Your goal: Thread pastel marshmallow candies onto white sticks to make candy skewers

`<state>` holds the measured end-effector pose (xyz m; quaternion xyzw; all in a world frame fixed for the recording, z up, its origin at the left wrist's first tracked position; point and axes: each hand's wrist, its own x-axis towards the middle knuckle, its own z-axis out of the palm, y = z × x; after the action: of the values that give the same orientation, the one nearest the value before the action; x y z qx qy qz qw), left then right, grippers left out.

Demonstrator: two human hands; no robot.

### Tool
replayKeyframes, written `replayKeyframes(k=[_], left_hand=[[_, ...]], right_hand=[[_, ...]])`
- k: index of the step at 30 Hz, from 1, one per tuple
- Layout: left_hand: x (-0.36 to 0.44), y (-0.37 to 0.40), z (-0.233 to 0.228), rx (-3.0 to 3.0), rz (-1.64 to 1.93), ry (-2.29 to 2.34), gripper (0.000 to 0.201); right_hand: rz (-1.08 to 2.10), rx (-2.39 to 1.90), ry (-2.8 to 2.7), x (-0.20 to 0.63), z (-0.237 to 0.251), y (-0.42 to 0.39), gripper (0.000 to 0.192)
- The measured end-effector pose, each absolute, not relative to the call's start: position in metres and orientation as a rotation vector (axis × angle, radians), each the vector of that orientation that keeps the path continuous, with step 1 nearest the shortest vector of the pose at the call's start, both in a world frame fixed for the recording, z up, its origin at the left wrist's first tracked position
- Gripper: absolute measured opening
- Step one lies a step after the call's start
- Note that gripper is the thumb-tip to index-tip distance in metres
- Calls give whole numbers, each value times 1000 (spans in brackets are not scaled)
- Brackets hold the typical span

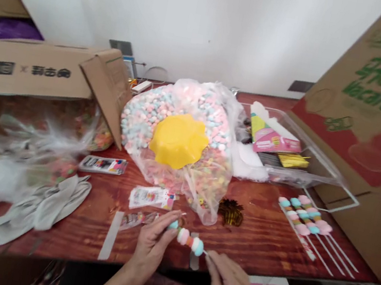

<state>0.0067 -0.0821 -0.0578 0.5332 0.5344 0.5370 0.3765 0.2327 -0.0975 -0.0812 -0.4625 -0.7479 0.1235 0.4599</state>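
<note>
My left hand [152,243] pinches the top end of a marshmallow skewer [188,240], fingertips on its blue and pink pieces. My right hand [229,282] grips the thin white stick at the skewer's lower end. The skewer lies nearly level above the front edge of the red-brown wooden table [258,238]. Just behind it sits a large clear bag of pastel marshmallows [151,111] with a yellow flower-shaped bowl [178,140] resting on it.
Finished marshmallow skewers [305,219] lie at the right. A clear tray [321,173] holds pink paper cones and gold ties. Gold twist ties [231,212], small packets [151,198], grey gloves [50,204], plastic bags [7,154] and cardboard boxes [372,115] crowd the table.
</note>
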Motion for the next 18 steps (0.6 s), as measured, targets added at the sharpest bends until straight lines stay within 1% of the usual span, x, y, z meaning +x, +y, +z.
replayKeyframes(k=[2,4,7,9,12,14,18], left_hand=[[8,-80,-64,1286,1404,1378,30],[8,-75,-67,1165,1446,1372,32],[8,-67,-61,1019,1496,1358,32],[7,-61,-55,1005,1508,1363,30],[6,-54,-47,1113,1537,1387,22],[8,-51,-44,1265,1586,1410,18],[16,-57,-39,1556,1658,1418,25]], right_hand=[[513,-1171,-1779,224,-82,-101,22],[738,-1202,-1689,214,-82,-105,29],[1052,-1176,-1640,200,-82,-111,36],[1195,-1113,-1614,190,-79,-114,40],[1307,-1083,-1432,176,-72,-113,51],[1377,-1093,-1302,167,-69,-110,54],[1405,-1175,-1128,163,-71,-113,53]])
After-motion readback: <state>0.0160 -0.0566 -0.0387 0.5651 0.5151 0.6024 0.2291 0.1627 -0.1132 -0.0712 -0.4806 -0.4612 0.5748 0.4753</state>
